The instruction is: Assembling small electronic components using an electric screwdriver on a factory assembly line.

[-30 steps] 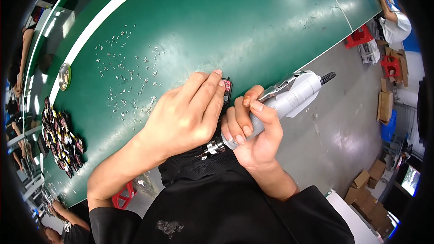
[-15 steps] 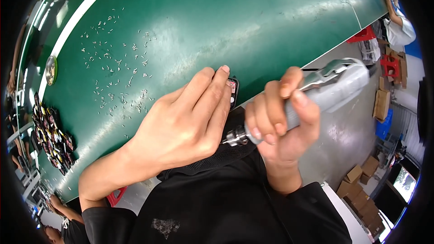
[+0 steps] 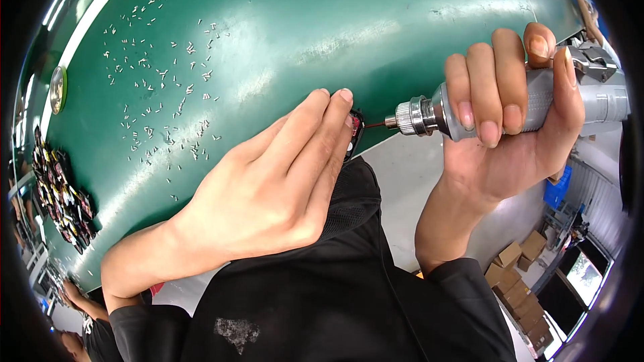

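Note:
My left hand [image 3: 278, 167] is closed over a small dark device [image 3: 356, 135] at the table's near edge. Only the device's right end shows, with a bit of red and white on it; the rest is under my fingers. My right hand [image 3: 503, 114] wraps round a grey electric screwdriver [image 3: 540, 104] with a ribbed metal collar. The tool lies almost level, its thin bit [image 3: 377, 125] pointing left and its tip at the device's exposed end. Whether a screw sits at the tip is too small to tell.
Many small screws [image 3: 161, 77] lie scattered over the green table [image 3: 302, 0]. A heap of dark small parts [image 3: 62, 191] and a round dish [image 3: 58, 90] sit at the left. Cardboard boxes [image 3: 520, 298] stand on the floor at right. Another person's arm [image 3: 80, 298] shows lower left.
My right hand has swung the screwdriver up and to the right, bringing its bit from below my left hand to the device's end. My left hand keeps its hold.

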A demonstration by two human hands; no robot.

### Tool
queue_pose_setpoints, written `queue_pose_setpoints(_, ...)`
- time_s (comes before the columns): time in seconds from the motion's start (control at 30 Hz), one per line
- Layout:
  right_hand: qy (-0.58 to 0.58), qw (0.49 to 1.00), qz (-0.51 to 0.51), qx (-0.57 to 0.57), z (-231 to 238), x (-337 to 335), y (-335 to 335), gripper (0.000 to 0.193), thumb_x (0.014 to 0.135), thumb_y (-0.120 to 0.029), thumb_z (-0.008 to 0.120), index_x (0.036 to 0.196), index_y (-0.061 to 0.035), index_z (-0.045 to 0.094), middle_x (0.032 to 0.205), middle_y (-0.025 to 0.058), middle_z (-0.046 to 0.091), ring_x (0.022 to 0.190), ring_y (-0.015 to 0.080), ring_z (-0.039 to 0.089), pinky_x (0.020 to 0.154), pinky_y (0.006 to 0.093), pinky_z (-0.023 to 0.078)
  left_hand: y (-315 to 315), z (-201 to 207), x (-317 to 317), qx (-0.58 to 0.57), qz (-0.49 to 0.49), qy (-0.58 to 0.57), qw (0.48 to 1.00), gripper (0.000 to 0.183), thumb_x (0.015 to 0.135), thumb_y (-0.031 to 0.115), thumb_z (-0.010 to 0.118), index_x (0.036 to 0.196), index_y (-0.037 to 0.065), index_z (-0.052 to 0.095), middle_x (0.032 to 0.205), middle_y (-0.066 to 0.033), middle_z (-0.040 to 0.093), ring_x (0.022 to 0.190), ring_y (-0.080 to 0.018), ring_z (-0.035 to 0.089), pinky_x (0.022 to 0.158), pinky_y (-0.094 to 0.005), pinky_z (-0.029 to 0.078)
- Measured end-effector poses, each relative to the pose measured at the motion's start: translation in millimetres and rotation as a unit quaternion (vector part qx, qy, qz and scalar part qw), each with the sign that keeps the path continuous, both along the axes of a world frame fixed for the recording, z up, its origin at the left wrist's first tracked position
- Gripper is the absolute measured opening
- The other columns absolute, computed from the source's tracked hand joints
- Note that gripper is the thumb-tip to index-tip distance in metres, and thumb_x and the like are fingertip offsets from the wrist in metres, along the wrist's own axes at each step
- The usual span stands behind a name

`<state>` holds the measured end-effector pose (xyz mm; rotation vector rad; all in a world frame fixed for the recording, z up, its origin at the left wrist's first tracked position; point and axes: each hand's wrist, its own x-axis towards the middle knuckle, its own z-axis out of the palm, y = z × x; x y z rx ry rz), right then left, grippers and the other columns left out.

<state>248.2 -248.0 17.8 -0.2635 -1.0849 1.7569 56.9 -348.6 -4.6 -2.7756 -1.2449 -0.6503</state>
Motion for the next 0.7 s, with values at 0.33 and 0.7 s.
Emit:
queue_pose_setpoints(0.33, -0.001, 0.998, -0.016, -0.060, -2.6, -2.5, 0.6, 0.023, 0.096, -0.021, 0.040, 0.096, -0.0014, 0.051, 0.055, -0.0023, 0.040, 0.045, 0.0080, 0.040, 0.051, 0.0245, 0.036, 1.8, -1.9, 0.4, -0.011, -0.007, -0.018, 1.000, 0.038, 0.058, -0.004, 0.062, 0.095, -0.015, 0.062, 0.108, -0.0250, 0.061, 0.094, -0.0331, 0.062, 0.074, -0.0350, 0.057)
queue_pose_setpoints(0.7, 0.017, 0.996, -0.001, -0.083, -7.9, -0.3, 2.3, 0.021, 0.096, -0.019, 0.041, 0.095, -0.0007, 0.050, 0.056, -0.0011, 0.041, 0.045, 0.0090, 0.040, 0.052, 0.0255, 0.036, 1.6, -2.9, 0.4, -0.010, -0.010, -0.010, 1.000, 0.039, 0.056, -0.005, 0.062, 0.094, -0.015, 0.062, 0.106, -0.0248, 0.062, 0.092, -0.0324, 0.063, 0.072, -0.0344, 0.057)
